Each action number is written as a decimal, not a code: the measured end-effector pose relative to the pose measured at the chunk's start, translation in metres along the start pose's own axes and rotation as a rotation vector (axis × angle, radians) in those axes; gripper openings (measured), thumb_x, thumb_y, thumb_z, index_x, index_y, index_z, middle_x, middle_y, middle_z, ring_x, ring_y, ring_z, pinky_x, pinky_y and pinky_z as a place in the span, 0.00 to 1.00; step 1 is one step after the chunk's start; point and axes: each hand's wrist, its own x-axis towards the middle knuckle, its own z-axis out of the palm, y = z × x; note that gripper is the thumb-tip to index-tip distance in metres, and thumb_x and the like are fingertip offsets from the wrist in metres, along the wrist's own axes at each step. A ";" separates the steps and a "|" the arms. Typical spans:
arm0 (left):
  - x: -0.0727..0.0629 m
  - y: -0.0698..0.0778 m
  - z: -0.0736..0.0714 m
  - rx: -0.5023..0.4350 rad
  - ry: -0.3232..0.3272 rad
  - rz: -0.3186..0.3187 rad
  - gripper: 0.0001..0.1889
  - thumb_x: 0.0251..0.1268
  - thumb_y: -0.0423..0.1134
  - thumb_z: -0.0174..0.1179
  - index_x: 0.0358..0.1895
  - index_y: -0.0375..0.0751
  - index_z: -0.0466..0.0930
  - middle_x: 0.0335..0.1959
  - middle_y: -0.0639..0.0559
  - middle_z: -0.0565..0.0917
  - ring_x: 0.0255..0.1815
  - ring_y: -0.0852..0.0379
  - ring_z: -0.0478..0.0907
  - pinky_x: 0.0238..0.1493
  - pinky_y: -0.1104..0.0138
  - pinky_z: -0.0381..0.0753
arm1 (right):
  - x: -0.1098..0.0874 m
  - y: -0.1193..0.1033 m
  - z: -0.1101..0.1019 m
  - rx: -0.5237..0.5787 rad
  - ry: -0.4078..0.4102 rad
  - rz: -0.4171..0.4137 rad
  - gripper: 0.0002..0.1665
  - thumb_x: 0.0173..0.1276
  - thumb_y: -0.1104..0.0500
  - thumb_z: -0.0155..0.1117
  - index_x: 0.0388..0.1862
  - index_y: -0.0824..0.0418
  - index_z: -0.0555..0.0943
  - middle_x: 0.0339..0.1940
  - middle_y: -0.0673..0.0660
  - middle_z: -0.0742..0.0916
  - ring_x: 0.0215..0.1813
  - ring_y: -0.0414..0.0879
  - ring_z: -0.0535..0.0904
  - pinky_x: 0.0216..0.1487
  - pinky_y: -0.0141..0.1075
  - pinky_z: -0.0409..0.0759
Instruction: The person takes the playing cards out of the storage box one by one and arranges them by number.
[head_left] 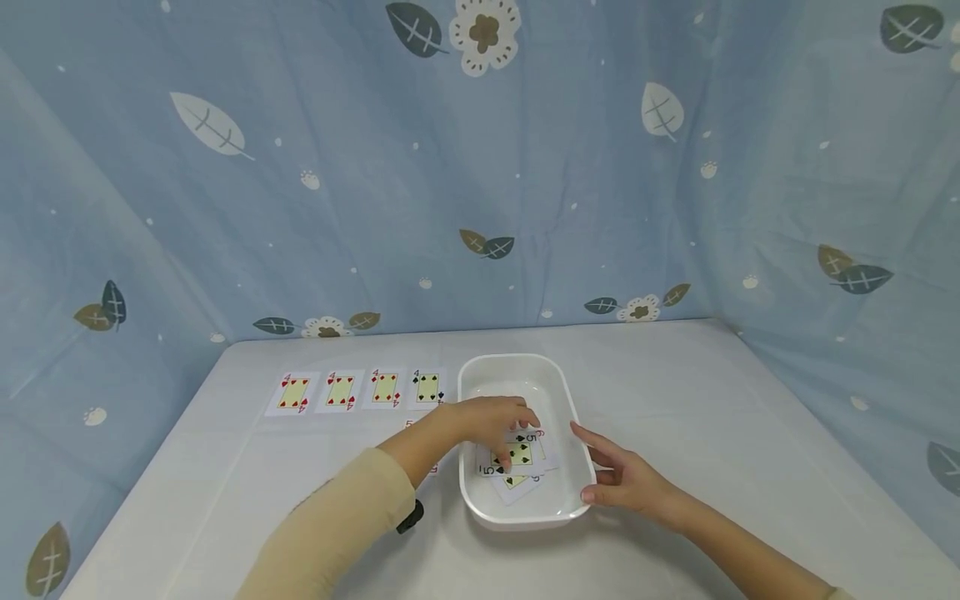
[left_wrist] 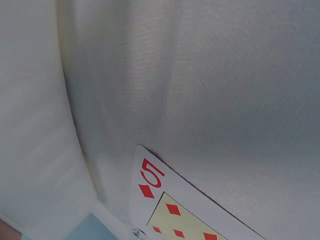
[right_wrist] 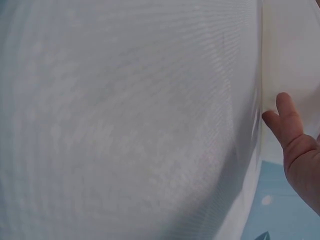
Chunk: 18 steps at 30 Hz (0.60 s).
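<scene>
In the head view a white plastic tray [head_left: 517, 525] holds several loose playing cards. My left hand [head_left: 491, 422] reaches over its left rim, thumb and fingers bent around a five of spades [head_left: 517, 454] on top of the pile. Under that card, parts of others stick out, among them a card [head_left: 513, 492] at the near side. My right hand [head_left: 626, 479] rests against the tray's right side with fingers spread, fingertips at the rim. The right wrist view shows that hand's fingers [right_wrist: 289, 120] extended along the tray's outer wall [right_wrist: 287, 55].
Four-value cards lie in a row at the back left, ending with a four of spades [head_left: 427, 388] beside the tray. A five of diamonds [left_wrist: 172, 210] lies below that row, mostly behind my left arm. A small black object [head_left: 410, 517] shows beside the left sleeve. A patterned blue curtain [head_left: 480, 167] hangs behind.
</scene>
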 end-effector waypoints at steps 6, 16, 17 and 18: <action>0.001 0.000 0.001 0.025 -0.015 0.039 0.39 0.37 0.46 0.78 0.61 0.58 0.73 0.50 0.61 0.74 0.51 0.67 0.73 0.57 0.72 0.71 | 0.000 0.000 0.000 -0.011 0.006 -0.004 0.49 0.63 0.64 0.65 0.74 0.69 0.45 0.67 0.84 0.55 0.56 0.73 0.73 0.46 0.40 0.82; 0.007 -0.001 0.001 0.038 -0.026 -0.019 0.35 0.35 0.44 0.79 0.54 0.57 0.75 0.39 0.62 0.74 0.40 0.65 0.71 0.47 0.71 0.73 | 0.000 0.001 0.000 -0.017 0.001 -0.011 0.49 0.64 0.64 0.65 0.73 0.69 0.45 0.67 0.85 0.55 0.57 0.75 0.72 0.47 0.39 0.82; 0.007 -0.002 0.000 0.033 -0.024 -0.029 0.34 0.35 0.44 0.79 0.53 0.56 0.75 0.37 0.63 0.74 0.39 0.65 0.71 0.46 0.71 0.73 | 0.000 0.001 0.000 -0.018 0.000 -0.009 0.50 0.63 0.63 0.65 0.73 0.69 0.45 0.67 0.85 0.55 0.57 0.75 0.72 0.47 0.39 0.82; 0.006 -0.002 0.000 0.032 -0.022 -0.035 0.33 0.34 0.44 0.79 0.51 0.56 0.76 0.37 0.63 0.74 0.39 0.65 0.71 0.45 0.71 0.73 | 0.000 0.001 0.000 -0.015 -0.002 -0.007 0.50 0.64 0.63 0.65 0.74 0.69 0.44 0.67 0.85 0.55 0.57 0.75 0.72 0.47 0.39 0.82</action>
